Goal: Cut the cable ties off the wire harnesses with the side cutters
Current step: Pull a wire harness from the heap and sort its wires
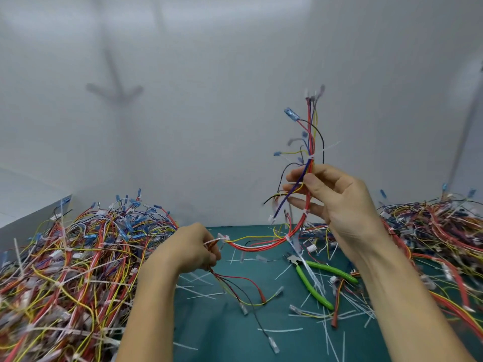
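I hold one wire harness point(261, 246) between both hands above the green mat. My right hand point(337, 197) grips its upper part, and the wires stand up from the fist to blue connectors. A white cable tie point(322, 150) wraps the bundle just above my right fingers. My left hand point(194, 248) pinches the harness's other end, where another white cable tie point(215, 241) sticks out. Loose wire ends hang below that hand. The side cutters point(313, 279), with green handles, lie on the mat below my right hand, untouched.
A big heap of tangled harnesses point(73, 259) fills the left side. Another heap point(439, 231) lies at the right. Several cut white tie pieces point(279, 329) are strewn over the green mat point(224, 333). A white wall stands behind.
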Tool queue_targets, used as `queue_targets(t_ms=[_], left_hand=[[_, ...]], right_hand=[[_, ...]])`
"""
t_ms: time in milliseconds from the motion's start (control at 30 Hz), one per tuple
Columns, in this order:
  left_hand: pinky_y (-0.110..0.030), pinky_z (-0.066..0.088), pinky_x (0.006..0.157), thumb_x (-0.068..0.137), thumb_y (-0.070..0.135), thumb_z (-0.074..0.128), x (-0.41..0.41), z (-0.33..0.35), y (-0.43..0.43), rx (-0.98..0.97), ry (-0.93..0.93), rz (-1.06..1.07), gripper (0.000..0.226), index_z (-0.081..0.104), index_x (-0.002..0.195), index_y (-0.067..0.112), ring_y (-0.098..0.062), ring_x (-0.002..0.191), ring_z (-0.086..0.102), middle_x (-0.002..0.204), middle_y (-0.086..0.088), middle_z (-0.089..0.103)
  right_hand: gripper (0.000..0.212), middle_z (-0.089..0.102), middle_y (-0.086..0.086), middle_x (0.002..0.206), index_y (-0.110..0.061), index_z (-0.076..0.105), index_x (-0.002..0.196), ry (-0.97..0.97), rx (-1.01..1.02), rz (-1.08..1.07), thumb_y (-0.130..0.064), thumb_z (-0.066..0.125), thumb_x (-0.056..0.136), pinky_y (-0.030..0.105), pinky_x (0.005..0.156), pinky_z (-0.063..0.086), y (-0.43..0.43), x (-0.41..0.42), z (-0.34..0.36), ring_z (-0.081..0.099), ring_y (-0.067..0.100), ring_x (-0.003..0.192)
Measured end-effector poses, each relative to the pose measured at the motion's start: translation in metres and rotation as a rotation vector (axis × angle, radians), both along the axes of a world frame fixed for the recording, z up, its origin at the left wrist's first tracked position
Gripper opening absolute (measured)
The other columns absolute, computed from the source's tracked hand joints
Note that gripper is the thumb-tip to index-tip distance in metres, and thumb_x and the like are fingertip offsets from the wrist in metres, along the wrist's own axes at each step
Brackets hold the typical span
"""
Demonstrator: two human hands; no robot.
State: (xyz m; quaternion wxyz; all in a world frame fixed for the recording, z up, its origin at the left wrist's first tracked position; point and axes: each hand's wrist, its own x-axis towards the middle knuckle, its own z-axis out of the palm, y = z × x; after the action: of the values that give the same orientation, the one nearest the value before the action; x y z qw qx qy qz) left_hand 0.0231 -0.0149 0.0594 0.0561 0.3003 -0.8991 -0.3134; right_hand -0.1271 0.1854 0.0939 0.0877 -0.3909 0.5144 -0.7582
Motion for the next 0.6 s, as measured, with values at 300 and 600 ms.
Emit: queue_targets(t_ms=[300,600], left_hand=[[-0.032,0.062,0.072,0.09,0.002,0.066,0.001,0.005,0.003,0.285,0.284,0.059,0.014,0.067,0.085,-0.011,-0.031,0.078,0.075,0.084,-0.024,0.073],[-0.03,0.061,0.056,0.098,0.011,0.056,0.001,0.016,0.011,0.318,0.603,0.214,0.019,0.065,0.09,-0.004,-0.034,0.061,0.071,0.076,-0.02,0.071]], right_hand=[[0.023,0.077,0.006,0.093,-0.013,0.069,0.102,-0.019,0.018,0.015,-0.016,0.047,0.103,0.036,0.082,0.061,0.002,0.002,0.001,0.075,0.022,0.089],[0.023,0.076,0.006,0.09,-0.009,0.068,0.102,-0.274,-0.074,0.135,-0.014,0.046,0.103,0.028,0.066,0.059,-0.003,0.002,0.001,0.075,0.02,0.087]])
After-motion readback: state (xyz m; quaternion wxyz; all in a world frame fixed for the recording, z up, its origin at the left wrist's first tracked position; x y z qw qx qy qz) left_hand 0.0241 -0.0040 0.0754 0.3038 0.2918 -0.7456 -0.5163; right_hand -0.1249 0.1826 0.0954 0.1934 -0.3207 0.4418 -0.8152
